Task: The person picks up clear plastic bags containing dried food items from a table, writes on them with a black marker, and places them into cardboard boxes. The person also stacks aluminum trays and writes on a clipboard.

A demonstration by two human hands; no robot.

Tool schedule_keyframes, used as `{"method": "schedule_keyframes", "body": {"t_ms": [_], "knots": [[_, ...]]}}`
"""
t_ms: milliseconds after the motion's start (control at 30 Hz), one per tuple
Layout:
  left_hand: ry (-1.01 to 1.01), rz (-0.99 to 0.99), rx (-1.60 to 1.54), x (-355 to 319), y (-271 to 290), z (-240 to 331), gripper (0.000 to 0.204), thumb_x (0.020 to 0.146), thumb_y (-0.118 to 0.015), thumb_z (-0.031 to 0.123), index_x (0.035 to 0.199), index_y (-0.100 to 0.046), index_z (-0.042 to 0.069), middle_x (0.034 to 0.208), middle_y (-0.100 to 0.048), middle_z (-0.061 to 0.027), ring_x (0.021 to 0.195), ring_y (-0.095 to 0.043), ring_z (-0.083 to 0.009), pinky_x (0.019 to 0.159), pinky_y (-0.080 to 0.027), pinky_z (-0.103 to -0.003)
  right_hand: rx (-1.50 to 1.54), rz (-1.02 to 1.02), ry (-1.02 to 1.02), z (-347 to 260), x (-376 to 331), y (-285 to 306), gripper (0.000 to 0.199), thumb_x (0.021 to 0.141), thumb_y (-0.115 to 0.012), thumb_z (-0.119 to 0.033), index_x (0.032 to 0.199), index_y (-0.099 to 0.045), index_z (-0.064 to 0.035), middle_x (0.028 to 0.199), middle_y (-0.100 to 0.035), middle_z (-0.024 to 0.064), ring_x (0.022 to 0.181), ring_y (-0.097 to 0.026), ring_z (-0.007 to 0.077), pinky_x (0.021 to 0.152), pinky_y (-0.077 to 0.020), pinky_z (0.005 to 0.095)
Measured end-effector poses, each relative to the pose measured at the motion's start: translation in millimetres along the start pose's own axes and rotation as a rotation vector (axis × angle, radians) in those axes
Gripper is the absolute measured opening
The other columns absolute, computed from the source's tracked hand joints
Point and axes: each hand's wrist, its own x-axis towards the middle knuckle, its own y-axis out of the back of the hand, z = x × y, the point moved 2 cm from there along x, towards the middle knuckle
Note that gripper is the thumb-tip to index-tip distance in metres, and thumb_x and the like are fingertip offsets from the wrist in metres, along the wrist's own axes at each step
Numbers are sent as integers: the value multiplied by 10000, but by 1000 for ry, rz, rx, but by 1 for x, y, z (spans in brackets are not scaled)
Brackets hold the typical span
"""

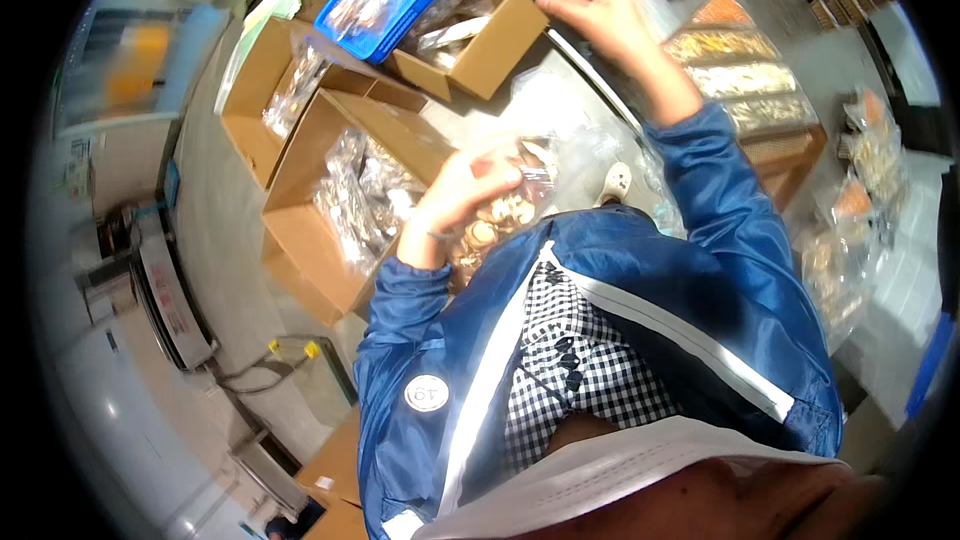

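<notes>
My left hand (463, 190) is closed on the upper part of a clear plastic bag (505, 212) close to my jacket. Pale brown round pieces, like dried slices, fill the bag; part of it is hidden behind my hand and jacket. My right hand (603, 18) is raised at the upper middle, beside the corner of a cardboard box (505, 45). Its fingers are loosely bent and apart, slightly blurred, and I see nothing in them. In that box are packed bags, and a blue plastic basket (385, 35) of bagged goods rests over its left side.
On the left, an open cardboard box (310, 190) holds several clear bags; another box (250, 105) stands behind it. Long packs of dried goods (745, 80) are stacked at the right, with loose filled bags (845, 250) beyond. A yellow-tipped stand (290, 350) is at lower left.
</notes>
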Motion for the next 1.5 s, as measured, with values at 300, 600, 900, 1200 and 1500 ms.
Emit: {"method": "schedule_keyframes", "body": {"t_ms": [300,600,900,1200,1500], "knots": [[-163,533,-86,-76,30,-13,529,889,-721,115,1354,-514,-26,1202,-633,-70,1052,-606,-133,920,-493,-286,356,-396,566,-86,-42,-58,348,1040,-512,-299,1090,-701,-10,1085,-688,87,1031,-622,136,891,-469,281],[-211,798,-118,-105,15,-23,609,881,-738,147,1385,-468,-63,1297,-585,-114,1165,-564,-173,1005,-454,-320,332,-695,612,-83,-41,-123,265,1005,-525,-147,934,-654,74,924,-671,99,665,-677,204,612,-526,305],[-217,868,-101,-101,1,-14,607,891,-721,133,1403,-457,-57,1299,-586,-104,1169,-560,-169,1019,-445,-322,139,-670,852,-69,-37,-146,143,961,-600,-156,969,-625,-15,846,-652,118,732,-673,299,642,-530,373],[-258,1233,-224,-117,74,-1,248,944,-658,243,1042,-658,16,941,-670,-52,824,-644,-131,736,-532,-266,855,-616,250,-69,11,-89,324,1063,-447,-314,1052,-612,-36,860,-685,68,724,-609,79,646,-477,209],[-681,1648,-512,-170,170,33,580,964,-425,516,1314,-548,71,1305,-593,-121,1175,-572,-301,999,-462,-484,528,-803,450,-41,-44,-104,245,1032,-525,-179,993,-645,32,882,-657,71,731,-660,129,656,-523,245]]}}
